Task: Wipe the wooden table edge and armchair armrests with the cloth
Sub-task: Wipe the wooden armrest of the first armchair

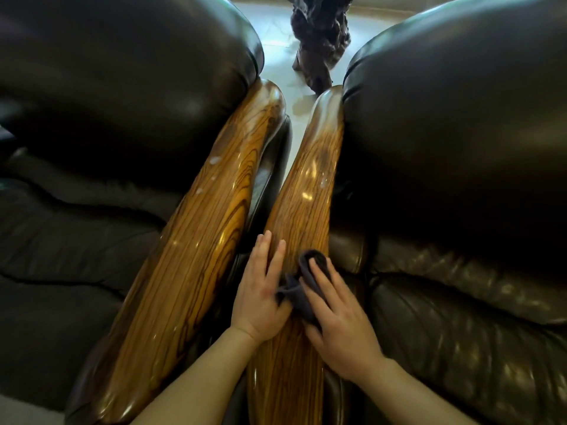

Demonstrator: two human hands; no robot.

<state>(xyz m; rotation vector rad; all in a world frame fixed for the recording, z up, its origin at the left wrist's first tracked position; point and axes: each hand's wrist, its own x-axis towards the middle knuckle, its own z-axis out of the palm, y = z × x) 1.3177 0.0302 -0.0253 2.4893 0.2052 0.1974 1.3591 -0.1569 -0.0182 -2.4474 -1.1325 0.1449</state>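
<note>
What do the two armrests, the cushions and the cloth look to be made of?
Armrests: wood, judging by the bold striped grain, under a glossy varnish that throws sharp highlights.
Cushions: dark brown leather or a leather-like vinyl, smooth with a soft sheen and creases; which of the two cannot be told.
Cloth: soft dark fabric, matte, bunched in folds; the fibre is unclear.

The right hand [340,314] presses a dark cloth [302,280] onto the wooden armrest [303,191], fingers fairly straight. The left hand [260,289] rests on that armrest just beside the cloth. Its thumb seems to touch the bunched end, though it is blurred.
</note>
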